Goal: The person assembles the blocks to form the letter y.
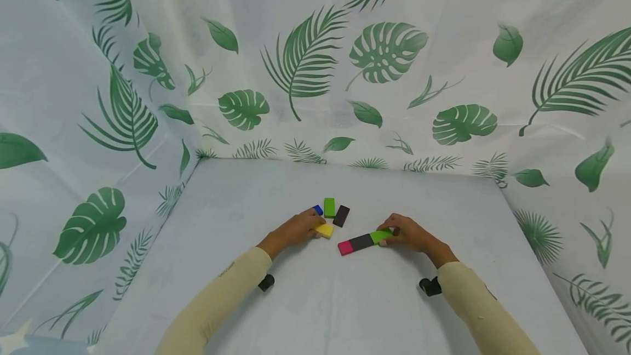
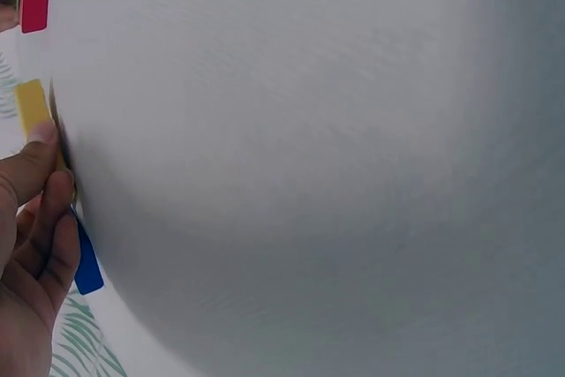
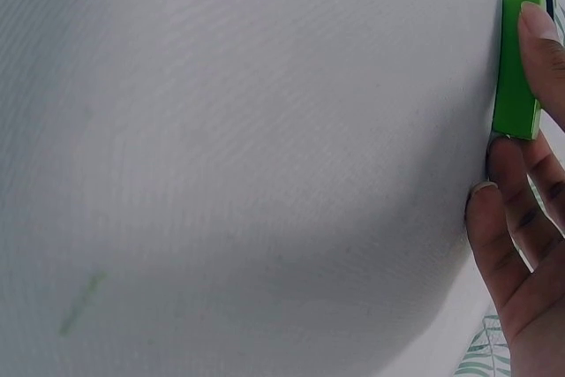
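My left hand point(image 1: 299, 228) pinches a yellow block point(image 1: 324, 230) between thumb and fingers, low over the white table. Just past its fingers lies a blue block point(image 1: 317, 210), partly hidden by the hand in the head view. With thumb and fingers my right hand point(image 1: 405, 232) grips a green block point(image 1: 381, 235) at the right end of a row. A black block point(image 1: 361, 242) is in the middle of that row and a red block point(image 1: 345, 247) forms its left end. In the right wrist view the thumb presses the side of the green block point(image 3: 519, 59).
A second green block point(image 1: 329, 207) and another black block point(image 1: 341, 216) lie behind the yellow one. Leaf-printed sheets point(image 1: 315, 70) hang along the back and both sides of the white table point(image 1: 325, 311). Dark wrist cameras point(image 1: 430, 286) sit under the forearms.
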`<control>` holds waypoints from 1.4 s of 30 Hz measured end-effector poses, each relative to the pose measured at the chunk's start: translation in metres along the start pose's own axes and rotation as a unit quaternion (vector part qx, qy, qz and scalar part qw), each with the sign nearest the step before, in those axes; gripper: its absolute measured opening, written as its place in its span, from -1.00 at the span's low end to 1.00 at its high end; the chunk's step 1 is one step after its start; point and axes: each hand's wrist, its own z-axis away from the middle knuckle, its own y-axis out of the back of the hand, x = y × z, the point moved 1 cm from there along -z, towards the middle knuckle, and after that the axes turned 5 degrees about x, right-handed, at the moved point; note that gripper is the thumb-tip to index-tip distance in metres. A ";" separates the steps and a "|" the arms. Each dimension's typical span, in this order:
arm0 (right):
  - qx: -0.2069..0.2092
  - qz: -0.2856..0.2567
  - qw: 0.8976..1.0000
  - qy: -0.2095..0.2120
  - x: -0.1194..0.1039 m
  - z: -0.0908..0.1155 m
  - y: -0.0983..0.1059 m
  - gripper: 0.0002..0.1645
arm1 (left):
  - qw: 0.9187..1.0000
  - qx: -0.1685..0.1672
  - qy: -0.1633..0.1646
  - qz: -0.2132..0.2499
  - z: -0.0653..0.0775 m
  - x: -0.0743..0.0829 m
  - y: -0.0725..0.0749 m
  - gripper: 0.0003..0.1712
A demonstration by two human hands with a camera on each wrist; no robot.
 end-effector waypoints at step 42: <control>0.008 -0.006 1.000 0.002 0.002 0.004 -0.003 -0.53 | 0.973 0.156 0.133 -0.101 0.009 0.026 -0.024 0.01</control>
